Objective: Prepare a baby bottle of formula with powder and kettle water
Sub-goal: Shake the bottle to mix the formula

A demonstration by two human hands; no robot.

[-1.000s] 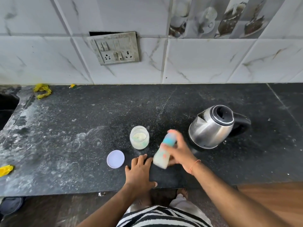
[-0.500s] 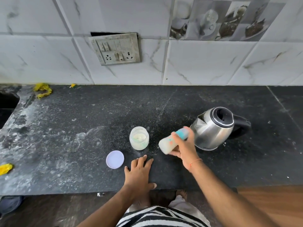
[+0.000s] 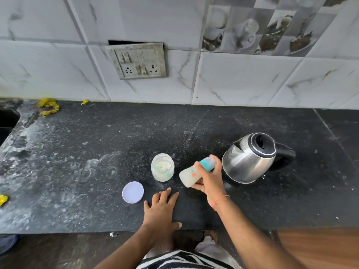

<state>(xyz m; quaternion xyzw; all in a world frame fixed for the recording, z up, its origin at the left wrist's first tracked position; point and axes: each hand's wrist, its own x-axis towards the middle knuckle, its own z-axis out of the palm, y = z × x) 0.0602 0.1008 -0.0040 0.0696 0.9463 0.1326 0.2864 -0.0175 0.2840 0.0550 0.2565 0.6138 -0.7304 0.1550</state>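
Right hand, one bottle

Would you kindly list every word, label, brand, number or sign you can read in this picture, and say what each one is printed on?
No text can be read anywhere.
Baby bottle, held tilted in the right hand: orange and teal marks, blurred, no letters legible.
Open jar: faint coloured print, too blurred to read.
Kettle: no visible label.
Switchboard: no visible markings.
Round lid: plain.
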